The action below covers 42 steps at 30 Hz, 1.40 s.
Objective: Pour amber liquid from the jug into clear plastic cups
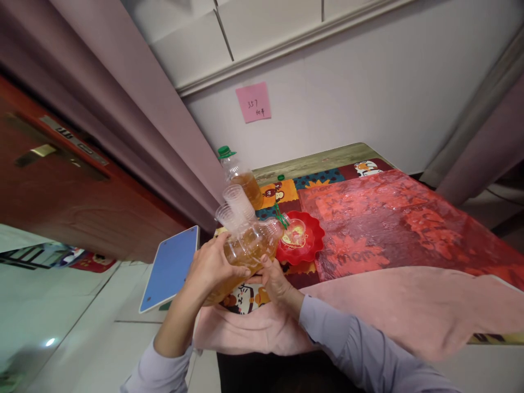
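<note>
My left hand (pixel 213 263) is wrapped round the side of a large clear bottle (pixel 249 244) of amber liquid. The bottle is tilted, its mouth pointing right. Against its lower side, my right hand (pixel 275 279) holds it with bent fingers. The mouth is over a clear cup (pixel 295 232), which stands in a red scalloped dish (pixel 313 240). A green ring hangs at the bottle neck. Stacks of clear plastic cups (pixel 238 202) stand just behind the bottle.
A second bottle with a green cap (pixel 245 177) stands at the back left. A loose green cap (pixel 280 177) lies near the wall. Red plastic sheet (pixel 368 218) and pink cloth (pixel 388 295) cover the table. A blue board (pixel 172 267) is at the left.
</note>
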Each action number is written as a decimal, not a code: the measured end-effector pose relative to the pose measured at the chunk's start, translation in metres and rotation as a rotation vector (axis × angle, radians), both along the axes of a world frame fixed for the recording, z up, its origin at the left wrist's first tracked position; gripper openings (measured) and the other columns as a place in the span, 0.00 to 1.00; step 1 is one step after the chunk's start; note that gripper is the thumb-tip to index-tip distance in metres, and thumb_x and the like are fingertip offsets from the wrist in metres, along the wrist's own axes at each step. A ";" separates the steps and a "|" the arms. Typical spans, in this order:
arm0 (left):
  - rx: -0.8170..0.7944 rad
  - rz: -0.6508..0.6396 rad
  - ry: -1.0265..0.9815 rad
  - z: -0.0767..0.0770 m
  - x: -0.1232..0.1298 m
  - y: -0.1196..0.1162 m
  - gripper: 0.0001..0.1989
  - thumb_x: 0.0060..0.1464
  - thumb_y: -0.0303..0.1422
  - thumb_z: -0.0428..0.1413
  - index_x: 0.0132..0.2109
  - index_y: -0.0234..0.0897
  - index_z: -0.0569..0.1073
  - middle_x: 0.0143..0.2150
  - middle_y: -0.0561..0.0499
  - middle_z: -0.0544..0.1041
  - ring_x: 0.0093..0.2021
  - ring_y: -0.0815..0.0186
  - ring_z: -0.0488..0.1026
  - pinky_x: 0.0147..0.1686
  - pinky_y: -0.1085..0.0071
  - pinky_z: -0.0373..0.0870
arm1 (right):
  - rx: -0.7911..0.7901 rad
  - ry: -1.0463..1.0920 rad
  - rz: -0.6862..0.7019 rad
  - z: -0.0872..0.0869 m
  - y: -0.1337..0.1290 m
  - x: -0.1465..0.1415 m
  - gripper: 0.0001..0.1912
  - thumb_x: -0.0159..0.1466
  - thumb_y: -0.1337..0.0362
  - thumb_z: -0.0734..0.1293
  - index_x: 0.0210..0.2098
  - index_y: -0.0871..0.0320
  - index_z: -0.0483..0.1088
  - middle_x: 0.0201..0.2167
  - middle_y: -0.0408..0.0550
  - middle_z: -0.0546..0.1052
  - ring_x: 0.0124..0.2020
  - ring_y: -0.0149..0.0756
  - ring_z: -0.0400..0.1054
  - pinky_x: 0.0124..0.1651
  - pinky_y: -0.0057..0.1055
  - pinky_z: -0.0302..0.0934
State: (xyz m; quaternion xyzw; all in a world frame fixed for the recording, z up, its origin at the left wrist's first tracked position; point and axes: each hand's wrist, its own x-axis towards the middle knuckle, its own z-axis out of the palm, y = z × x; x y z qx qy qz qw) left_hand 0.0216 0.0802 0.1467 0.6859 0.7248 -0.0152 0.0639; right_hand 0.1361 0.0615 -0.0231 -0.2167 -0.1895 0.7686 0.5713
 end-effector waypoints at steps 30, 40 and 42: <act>-0.018 0.009 0.013 0.005 0.002 -0.002 0.52 0.39 0.48 0.71 0.70 0.40 0.66 0.61 0.39 0.80 0.60 0.44 0.78 0.53 0.58 0.72 | 0.004 -0.004 0.003 -0.002 0.000 -0.001 0.39 0.58 0.36 0.75 0.59 0.51 0.70 0.52 0.51 0.83 0.45 0.50 0.81 0.39 0.45 0.78; -0.016 0.001 0.002 0.005 0.003 -0.001 0.49 0.39 0.48 0.70 0.68 0.42 0.67 0.58 0.40 0.81 0.57 0.44 0.79 0.49 0.59 0.73 | -0.005 0.006 -0.018 0.001 -0.002 -0.001 0.38 0.58 0.37 0.76 0.59 0.50 0.71 0.53 0.51 0.83 0.47 0.51 0.80 0.39 0.45 0.78; -0.020 0.002 0.009 0.006 0.004 -0.001 0.49 0.40 0.47 0.70 0.68 0.41 0.67 0.58 0.39 0.81 0.58 0.44 0.79 0.50 0.59 0.73 | -0.005 -0.002 -0.012 0.001 -0.002 -0.001 0.38 0.58 0.36 0.76 0.58 0.51 0.71 0.52 0.52 0.83 0.46 0.50 0.80 0.39 0.45 0.78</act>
